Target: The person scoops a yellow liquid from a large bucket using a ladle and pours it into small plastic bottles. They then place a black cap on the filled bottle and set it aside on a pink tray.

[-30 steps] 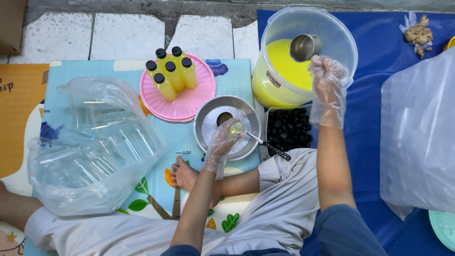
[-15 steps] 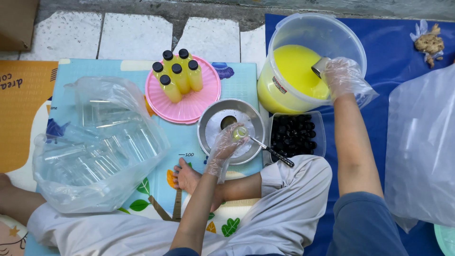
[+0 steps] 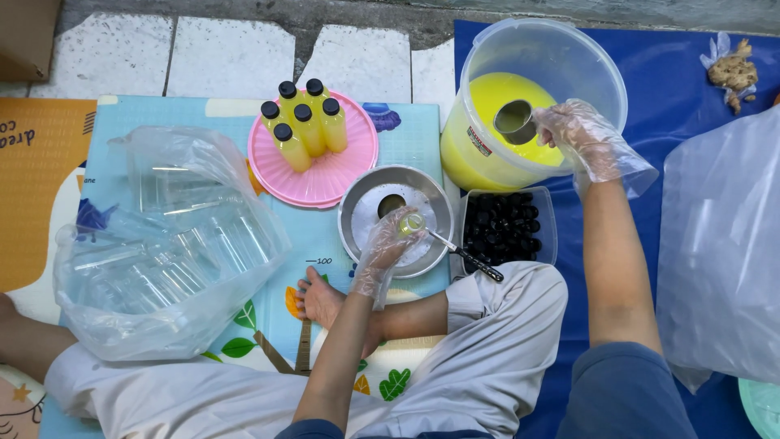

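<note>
The step in hand looks like filling: the gloved right hand (image 3: pixel 587 138) is closed around a metal cup (image 3: pixel 515 120) just above the yellow liquid in the clear bucket (image 3: pixel 605 73); the gloved left hand (image 3: pixel 382 252) grips a small open bottle (image 3: pixel 410 223) upright in the steel pan (image 3: pixel 361 203); the cup would next need carrying level to that narrow mouth; the right arm reaches forward, the left forearm bends inward over the knee.

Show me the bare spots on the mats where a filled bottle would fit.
Bare blue tarp lies between the clear bucket and the big white bag. A strip of printed mat shows between the pink plate and the bucket. Around the metal bowl and tray of black caps it is crowded.
</note>
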